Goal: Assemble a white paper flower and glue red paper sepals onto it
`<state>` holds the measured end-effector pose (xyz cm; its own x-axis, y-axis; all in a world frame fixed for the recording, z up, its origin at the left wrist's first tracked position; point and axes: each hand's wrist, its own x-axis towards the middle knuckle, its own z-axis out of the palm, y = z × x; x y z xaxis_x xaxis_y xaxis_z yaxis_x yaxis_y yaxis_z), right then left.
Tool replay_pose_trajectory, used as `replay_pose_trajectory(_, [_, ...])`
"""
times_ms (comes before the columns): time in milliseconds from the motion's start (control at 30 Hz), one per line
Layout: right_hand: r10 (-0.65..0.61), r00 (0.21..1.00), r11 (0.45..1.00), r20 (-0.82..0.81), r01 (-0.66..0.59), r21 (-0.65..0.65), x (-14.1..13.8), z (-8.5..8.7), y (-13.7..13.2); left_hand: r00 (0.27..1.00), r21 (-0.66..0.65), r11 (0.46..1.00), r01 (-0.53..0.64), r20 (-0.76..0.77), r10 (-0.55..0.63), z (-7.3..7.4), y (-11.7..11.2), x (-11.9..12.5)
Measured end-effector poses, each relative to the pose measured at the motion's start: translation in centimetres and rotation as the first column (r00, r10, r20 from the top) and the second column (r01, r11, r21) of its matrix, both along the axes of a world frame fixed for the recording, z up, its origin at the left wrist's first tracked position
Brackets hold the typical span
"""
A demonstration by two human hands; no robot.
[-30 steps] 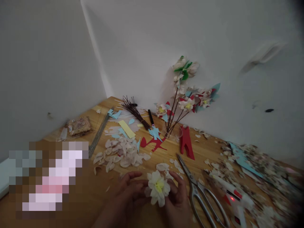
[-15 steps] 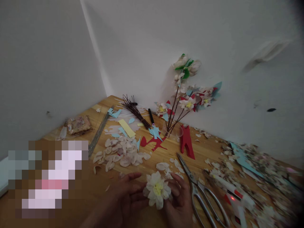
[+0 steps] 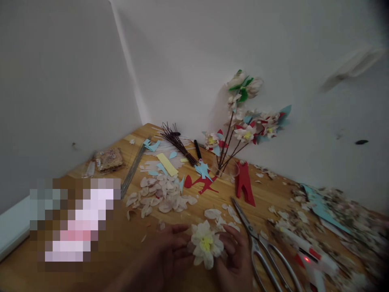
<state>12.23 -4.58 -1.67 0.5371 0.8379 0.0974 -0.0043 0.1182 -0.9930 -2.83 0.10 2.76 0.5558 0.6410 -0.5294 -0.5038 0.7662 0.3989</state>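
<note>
Flower [image 3: 207, 245] between right hand [image 3: 235, 257], clamped on its edge, and left hand [image 3: 168, 253], loosely spread alongside

left fingers [image 3: 178, 243] and right fingers [image 3: 237, 235] both curl inward

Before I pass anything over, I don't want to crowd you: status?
Right hand holding white flower. Left hand at its petals. Scissors lie close beside right hand; glue gun, red light lit, farther right.
</note>
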Motion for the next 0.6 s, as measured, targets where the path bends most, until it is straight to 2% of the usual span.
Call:
replay_pose_trajectory(167, [-0.012, 0.999, 1.0, 0.03, 0.011, 0.02, 0.25, -0.25, 0.02, 0.998, -0.017, 1.0, 0.006, 0.067, -0.005, 0.01, 0.11, -0.14])
replay_pose_trajectory(400, [-0.037, 0.991, 0.999, 0.132, 0.039, -0.015, 0.37, -0.4, -0.14, 0.996, -0.039, 0.999, -0.003, 0.086, 0.007, -0.18, -0.07, -0.26])
replay_pose_trajectory(600, [-0.005, 0.993, 0.999, 0.119, 0.01, -0.04, 0.48, -0.5, -0.26, 0.997, -0.012, 1.0, -0.013, 0.075, 0.014, -0.21, 0.02, -0.27])
